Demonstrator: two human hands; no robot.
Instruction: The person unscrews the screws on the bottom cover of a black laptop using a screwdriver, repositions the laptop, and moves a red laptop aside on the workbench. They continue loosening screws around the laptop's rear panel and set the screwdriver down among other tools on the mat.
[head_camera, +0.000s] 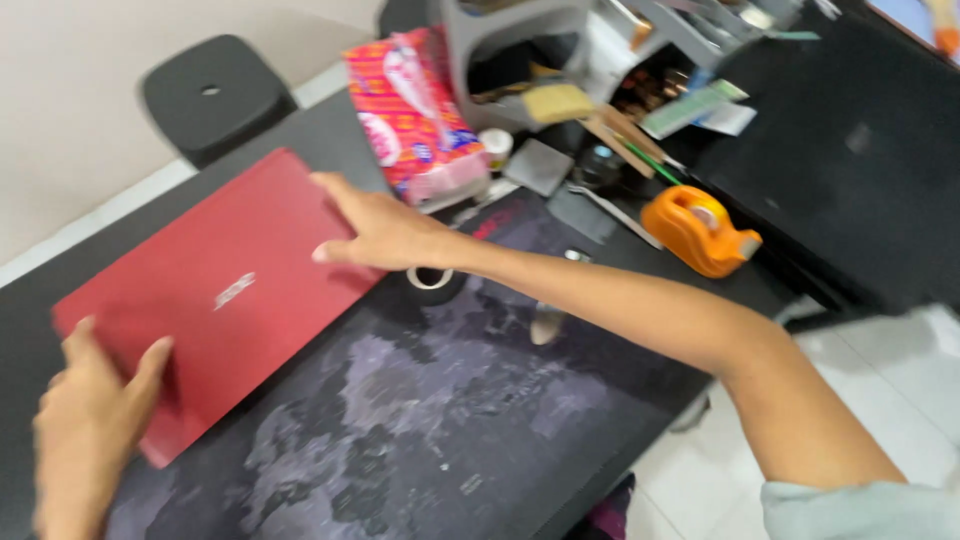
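A closed red laptop (215, 290) lies at an angle on a dark desk mat (430, 420) with a grey map pattern. My left hand (90, 420) grips the laptop's near left corner, thumb on the lid. My right hand (380, 230) reaches across and holds the laptop's far right edge, fingers spread over the lid. Just beyond my right wrist sits a roll of black tape (432, 282) on the mat.
A pink-and-red tissue packet (415, 115) stands behind the laptop. An orange tape dispenser (700, 228) sits at the right. A grey desk organiser (560, 40) with papers and clutter fills the back. A black stool (215, 95) stands beyond the black desk (860, 160).
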